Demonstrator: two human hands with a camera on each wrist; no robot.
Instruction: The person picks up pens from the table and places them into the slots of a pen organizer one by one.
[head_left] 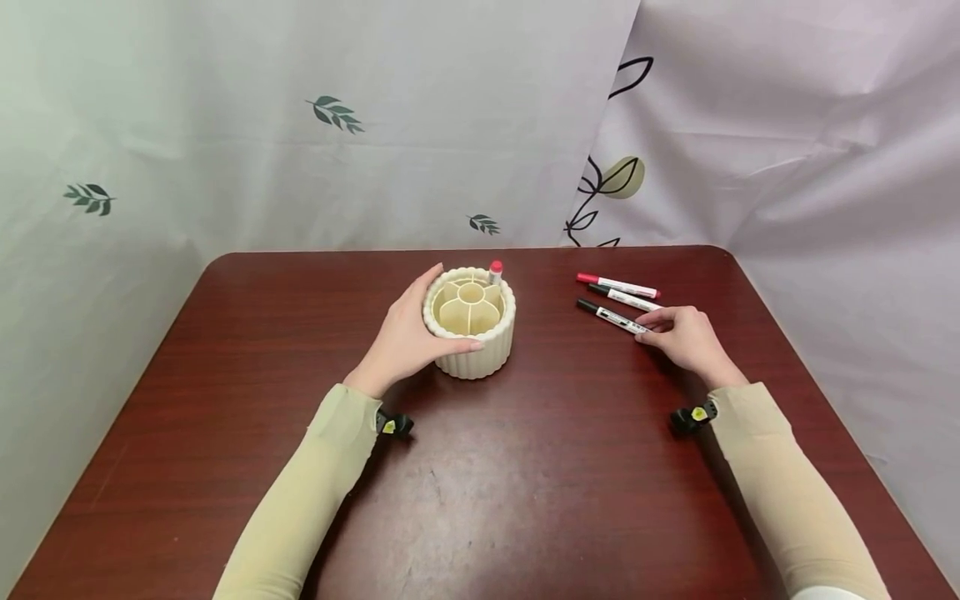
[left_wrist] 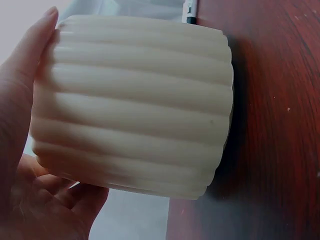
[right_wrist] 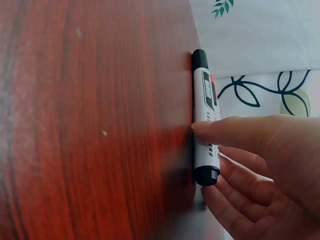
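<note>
A dark reddish wooden table (head_left: 525,483) with rounded corners fills the foreground. Behind it hang pale curtains: a whitish one (head_left: 300,125) printed with small green leaves, overlapping a lilac one (head_left: 787,142) with outlined leaves.

Desk (head_left: 480,467): dark red wood-grain veneer, smooth and glossy. Ribbed holder (head_left: 470,321): cream, matt, fluted outer wall, plastic or ceramic. Black-capped marker (head_left: 611,316): smooth plastic barrel, printed label. Backdrop (head_left: 375,125): thin printed cloth, matt, creased. Sleeves (head_left: 300,508): soft matt fabric.
</note>
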